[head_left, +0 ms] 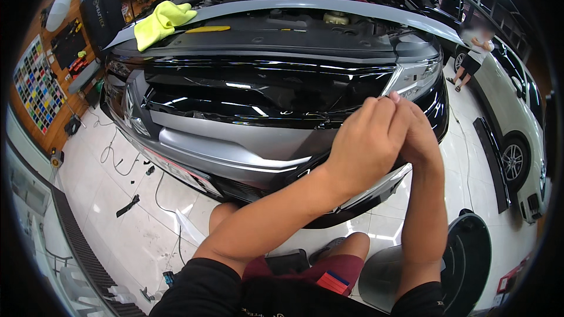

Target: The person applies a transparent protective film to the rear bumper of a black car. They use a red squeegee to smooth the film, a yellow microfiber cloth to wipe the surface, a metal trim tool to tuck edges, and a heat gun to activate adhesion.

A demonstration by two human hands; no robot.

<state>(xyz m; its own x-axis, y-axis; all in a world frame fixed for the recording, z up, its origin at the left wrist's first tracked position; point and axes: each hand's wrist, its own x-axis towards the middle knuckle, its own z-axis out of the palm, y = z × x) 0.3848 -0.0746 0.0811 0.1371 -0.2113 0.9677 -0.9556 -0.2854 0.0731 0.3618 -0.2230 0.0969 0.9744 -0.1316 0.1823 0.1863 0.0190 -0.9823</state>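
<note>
My left hand (365, 144) and my right hand (422, 134) meet in front of the car's right-side headlight (413, 77). The fingers of both are bent and pinched together at the tips. Whatever lies between them is hidden or too small to make out. Behind the hands runs the glossy black front panel (264, 88), above a silver-grey bumper section (223, 144). A bright yellow-green cloth (161, 24) is draped over the left end of a long pale grey strip (305, 6) across the raised-hood engine bay. Near the cloth lies a slim yellow tool (208, 29).
A large dark bin (489, 232) stands by my right arm. Farther right are a long black trim piece (492, 164) on the floor, a light-coloured car (511, 103) and a standing person (474, 56). Cables and black scraps (128, 205) lie on the tiles at left.
</note>
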